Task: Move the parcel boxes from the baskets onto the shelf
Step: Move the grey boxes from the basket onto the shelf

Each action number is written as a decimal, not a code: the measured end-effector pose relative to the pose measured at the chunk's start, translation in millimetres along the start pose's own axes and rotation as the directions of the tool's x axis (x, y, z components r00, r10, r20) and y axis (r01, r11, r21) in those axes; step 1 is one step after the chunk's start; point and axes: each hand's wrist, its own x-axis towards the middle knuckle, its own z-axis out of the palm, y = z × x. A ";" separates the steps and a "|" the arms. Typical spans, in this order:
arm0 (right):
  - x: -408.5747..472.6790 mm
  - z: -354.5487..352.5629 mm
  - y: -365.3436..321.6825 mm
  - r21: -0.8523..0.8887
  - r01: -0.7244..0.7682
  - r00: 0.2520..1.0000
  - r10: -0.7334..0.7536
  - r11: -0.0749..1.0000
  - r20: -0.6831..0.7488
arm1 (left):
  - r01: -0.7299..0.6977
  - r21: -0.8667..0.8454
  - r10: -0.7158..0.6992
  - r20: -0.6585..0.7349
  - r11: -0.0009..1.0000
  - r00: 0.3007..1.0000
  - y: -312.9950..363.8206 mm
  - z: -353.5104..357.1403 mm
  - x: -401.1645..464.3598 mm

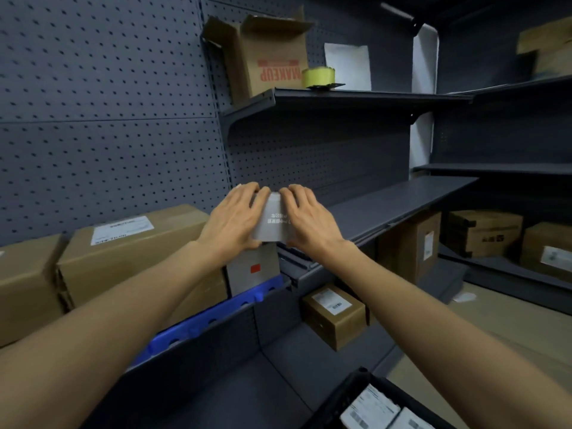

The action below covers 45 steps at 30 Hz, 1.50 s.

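Both hands on one small grey box, held at the front edge of the middle shelf. Left hand grips its left side, fingers curled over the top; right hand grips the right side likewise. Box sits directly above a second grey box with a red mark. Black basket at lower right holds more labelled parcels. Brown cartons stacked left.

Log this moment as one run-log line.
step: placing | held: small grey box | left hand: gripping it | right hand: gripping it | position: at middle shelf left end | black basket: parcels remain
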 end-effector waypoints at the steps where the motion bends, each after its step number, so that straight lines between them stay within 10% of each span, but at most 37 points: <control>1: 4.2 6.3 -2.4 0.004 0.013 1.000 -0.013 1.000 0.000 | 0.010 0.017 -0.010 0.012 1.000 1.000 -4.0 3.7 -1.1; 45: 21.9 68.1 7.3 0.118 0.071 0.997 -0.073 0.990 0.015 | 0.038 0.231 -0.085 0.195 0.972 0.977 -30.9 42.3 -19.6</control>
